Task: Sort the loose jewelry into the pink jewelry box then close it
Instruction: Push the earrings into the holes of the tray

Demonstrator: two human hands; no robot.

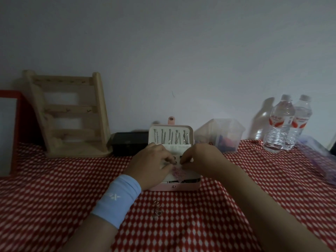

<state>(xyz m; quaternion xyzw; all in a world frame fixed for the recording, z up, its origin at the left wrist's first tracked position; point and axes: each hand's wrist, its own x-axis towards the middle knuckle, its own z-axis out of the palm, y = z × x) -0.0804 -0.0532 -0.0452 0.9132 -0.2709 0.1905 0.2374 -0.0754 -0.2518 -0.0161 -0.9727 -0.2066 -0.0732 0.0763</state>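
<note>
The pink jewelry box (181,187) stands open at the middle of the table, its lid (171,133) upright with several silver chains hanging inside. Both hands are over the box's white tray. My left hand (151,164), with a light blue wristband, has its fingers curled down onto the tray. My right hand (198,159) pinches something small at the tray's middle; what it is I cannot make out. A pink sparkly piece (179,172) lies in the tray just below the fingertips. Loose jewelry (157,210) lies on the cloth in front of the box.
A wooden ladder-shaped jewelry stand (71,113) leans at the back left beside a red frame (11,131). A black box (130,142) sits left of the lid, a clear plastic container (221,135) right of it. Two water bottles (287,124) stand at the back right. A red checked cloth (54,188) covers the table.
</note>
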